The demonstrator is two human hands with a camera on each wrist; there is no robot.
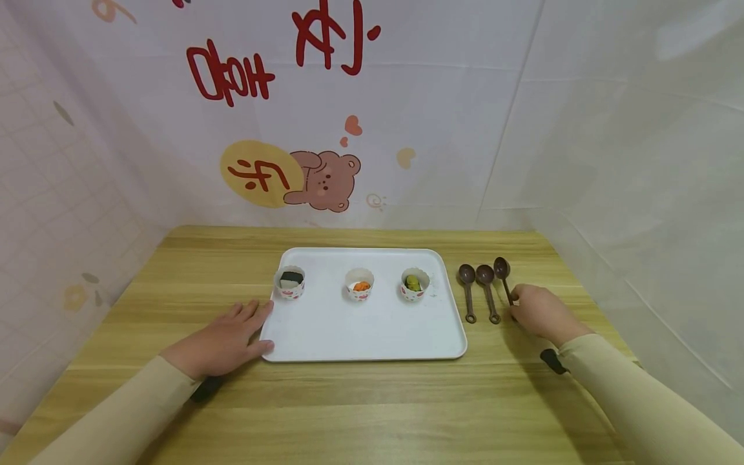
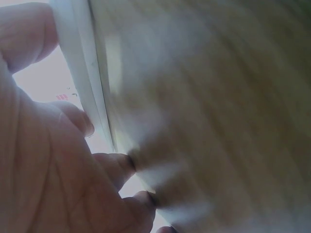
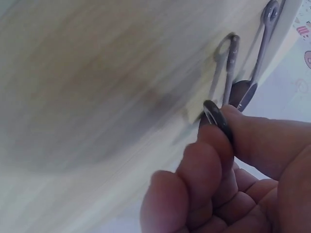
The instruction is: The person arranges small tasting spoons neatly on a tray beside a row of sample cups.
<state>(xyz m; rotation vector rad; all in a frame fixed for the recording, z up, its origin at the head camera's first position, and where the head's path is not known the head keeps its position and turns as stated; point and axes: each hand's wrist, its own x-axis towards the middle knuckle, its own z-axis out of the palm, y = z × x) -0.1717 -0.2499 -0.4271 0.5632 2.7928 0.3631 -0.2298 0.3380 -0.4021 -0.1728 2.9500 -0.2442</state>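
My left hand [image 1: 223, 339] rests at the left edge of a white tray [image 1: 360, 329], its fingers extended and touching the rim. In the left wrist view the thumb and fingertips lie along that rim. To the right of the tray, my right hand [image 1: 540, 313] pinches the handle of a dark brown measuring spoon [image 1: 502, 267], whose bowl points away from me. The looped handle end [image 3: 218, 120] pokes out between thumb and fingers in the right wrist view. Two similar spoons, one by the tray [image 1: 467, 274] and one in the middle [image 1: 485, 275], lie beside it.
Three patterned paper cups stand along the tray's back half: a left cup [image 1: 290, 292] with black and white food, a middle cup [image 1: 360, 295] with orange food, a right cup [image 1: 413, 296] with green food. Printed cloth [image 1: 442, 129] hangs behind the wooden table [image 1: 360, 413].
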